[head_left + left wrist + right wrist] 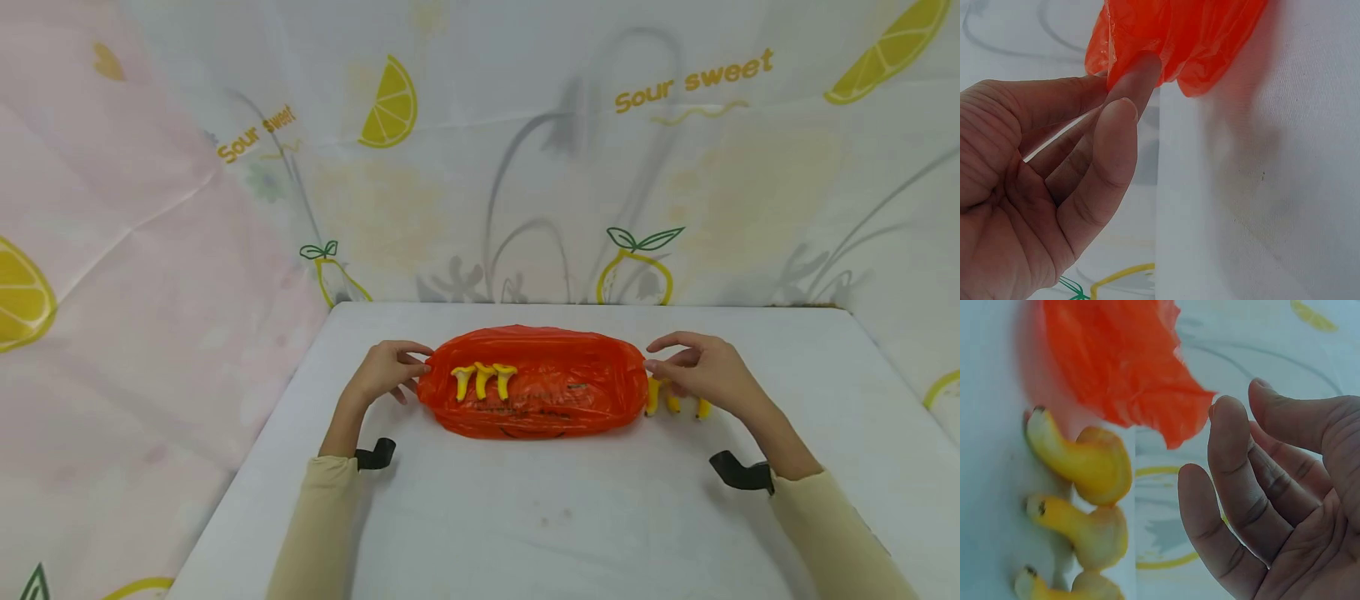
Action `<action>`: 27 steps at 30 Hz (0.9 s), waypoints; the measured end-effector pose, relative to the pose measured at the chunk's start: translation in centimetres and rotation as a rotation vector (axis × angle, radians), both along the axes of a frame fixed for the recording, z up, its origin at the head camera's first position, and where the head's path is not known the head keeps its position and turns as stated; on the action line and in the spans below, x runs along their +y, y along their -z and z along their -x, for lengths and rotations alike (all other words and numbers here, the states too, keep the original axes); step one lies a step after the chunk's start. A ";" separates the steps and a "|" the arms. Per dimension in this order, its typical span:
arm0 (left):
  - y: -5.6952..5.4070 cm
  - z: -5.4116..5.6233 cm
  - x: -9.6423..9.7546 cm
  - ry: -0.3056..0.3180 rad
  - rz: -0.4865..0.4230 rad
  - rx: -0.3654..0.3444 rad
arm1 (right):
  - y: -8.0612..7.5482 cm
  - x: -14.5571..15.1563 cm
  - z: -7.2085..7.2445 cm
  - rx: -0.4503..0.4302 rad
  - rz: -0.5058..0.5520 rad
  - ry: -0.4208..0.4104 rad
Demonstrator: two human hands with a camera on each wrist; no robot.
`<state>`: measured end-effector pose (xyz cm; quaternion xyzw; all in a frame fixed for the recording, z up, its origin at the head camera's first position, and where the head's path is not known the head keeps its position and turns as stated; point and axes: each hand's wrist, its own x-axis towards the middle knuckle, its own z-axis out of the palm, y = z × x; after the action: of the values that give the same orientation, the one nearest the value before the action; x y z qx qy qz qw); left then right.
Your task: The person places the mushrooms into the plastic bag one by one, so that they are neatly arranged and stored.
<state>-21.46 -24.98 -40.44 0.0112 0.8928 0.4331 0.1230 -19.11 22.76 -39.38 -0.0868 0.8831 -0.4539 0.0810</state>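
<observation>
A red plastic bag (536, 400) lies spread out on the white table, its rim forming a wide oval. Three yellow chanterelle-like mushrooms (482, 381) are in a row inside its left half. At the bag's left end, my left hand (386, 369) pinches the rim between thumb and index finger; the left wrist view shows the red plastic (1179, 37) gathered there. My right hand (697, 367) is at the right end, its index fingertip touching the edge while the thumb stands apart. Below that hand are three more yellow mushrooms (1082, 528), partly hidden by it in the head view.
White cloth covers the table (547, 517), which runs on in front of the bag. Behind it hangs a fabric backdrop (487, 200) printed with lemons and words. A black wrist mount (377, 454) juts from the left sleeve, another mount (738, 472) from the right.
</observation>
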 end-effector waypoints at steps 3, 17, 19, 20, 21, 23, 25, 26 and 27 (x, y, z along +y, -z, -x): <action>0.3 0.1 0.0 0.002 0.004 -0.004 | 0.3 0.8 -0.2 0.004 -0.020 -0.001; -0.1 -0.1 0.1 -0.003 0.005 -0.002 | 2.4 4.5 -0.1 -0.024 -0.139 0.012; -0.1 -0.1 0.1 -0.005 0.004 -0.003 | 2.7 4.9 -0.1 -0.030 -0.155 0.013; -0.1 -0.1 0.1 -0.005 0.005 -0.003 | 2.8 5.1 -0.1 -0.034 -0.166 0.016; -0.1 -0.1 0.1 -0.005 0.005 -0.002 | 2.9 5.4 -0.2 -0.035 -0.176 0.015; 0.0 -0.1 0.2 -0.008 0.005 -0.002 | 3.0 5.8 -0.2 -0.043 -0.195 0.021; 0.0 -0.1 0.2 -0.012 0.005 -0.002 | 3.1 6.1 -0.3 -0.049 -0.212 0.028; 0.0 -0.1 0.2 -0.013 0.005 -0.001 | 3.1 6.3 -0.3 -0.049 -0.219 0.030; 0.0 -0.1 0.2 -0.014 0.006 0.000 | 3.1 6.4 -0.4 -0.048 -0.224 0.029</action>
<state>-21.32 -24.79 -40.46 0.0045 0.8941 0.4314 0.1202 -18.71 29.18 -42.45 -0.0537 0.9272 -0.3555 0.1048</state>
